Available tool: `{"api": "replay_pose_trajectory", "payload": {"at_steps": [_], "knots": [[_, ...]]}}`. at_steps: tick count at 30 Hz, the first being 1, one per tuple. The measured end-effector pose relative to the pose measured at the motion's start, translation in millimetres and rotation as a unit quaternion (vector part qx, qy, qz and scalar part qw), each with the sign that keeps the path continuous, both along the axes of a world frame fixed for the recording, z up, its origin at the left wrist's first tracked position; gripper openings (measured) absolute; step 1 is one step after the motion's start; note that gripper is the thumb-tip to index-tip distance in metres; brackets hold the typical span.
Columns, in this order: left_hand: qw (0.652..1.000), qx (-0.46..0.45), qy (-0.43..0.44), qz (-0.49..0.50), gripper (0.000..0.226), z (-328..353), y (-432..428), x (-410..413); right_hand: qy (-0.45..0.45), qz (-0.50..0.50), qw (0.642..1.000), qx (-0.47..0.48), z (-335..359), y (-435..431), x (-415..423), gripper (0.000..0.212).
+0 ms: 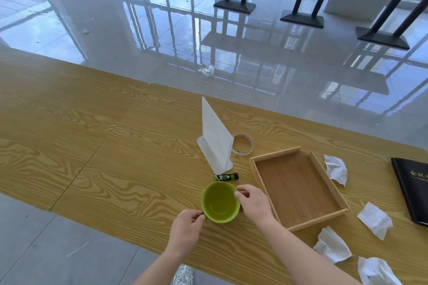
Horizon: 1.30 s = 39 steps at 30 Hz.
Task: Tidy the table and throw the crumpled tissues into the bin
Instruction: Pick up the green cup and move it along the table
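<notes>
Holding: left hand (185, 230) is pinching the cup (220, 202) at its near-left edge, right hand (253, 203) is pinching its right rim.
Tissues (335, 169): four are lying crumpled on the desk (115, 146), right of the tray (296, 187), well apart from both hands.

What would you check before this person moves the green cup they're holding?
1. Grip on the green cup: the left hand grips its near-left side and the right hand pinches the far-right rim. Ok.
2. Nothing to spill: the cup looks empty inside. Ok.
3. Room in the wooden tray: nothing lies in it. Ok.
4. Glue stick out of the way: it lies just beyond the cup, not touching it. Ok.
5. Crumpled tissues cleared: four lie on the table around the tray's right side. Not ok.
6. Bin within reach: no bin shows in this view. Cannot tell.
</notes>
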State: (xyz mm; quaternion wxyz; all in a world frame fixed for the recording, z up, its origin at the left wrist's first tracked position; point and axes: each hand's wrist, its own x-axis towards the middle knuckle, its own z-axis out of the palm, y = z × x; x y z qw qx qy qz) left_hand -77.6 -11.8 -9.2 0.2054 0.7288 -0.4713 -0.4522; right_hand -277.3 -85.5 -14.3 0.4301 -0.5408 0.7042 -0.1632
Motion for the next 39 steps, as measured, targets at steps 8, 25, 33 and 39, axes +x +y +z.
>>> {"api": "replay_pose_trajectory", "payload": {"at_steps": [8, 25, 33, 39], "knots": [[0.999, -0.048, -0.013, -0.021, 0.011, 0.0, -1.1, 0.3, -0.088, -0.052, 0.994, 0.040, -5.5, 14.5, 3.8, 0.030], [0.983, -0.111, -0.076, 0.129, 0.009, 14.8, 22.1, 44.2, -0.170, 0.042, 0.982, 0.071, 8.3, -19.8, 79.4, 0.022], [0.981, -0.113, -0.075, 0.140, 0.006, 8.1, -28.6, 116.7, -0.167, 0.018, 0.983, 0.073, 11.2, -70.3, 157.9, 0.020], [0.977, -0.128, -0.063, 0.160, 0.004, 7.0, -78.4, 172.4, -0.184, -0.003, 0.980, 0.069, 17.5, -119.9, 219.4, 0.024]]}}
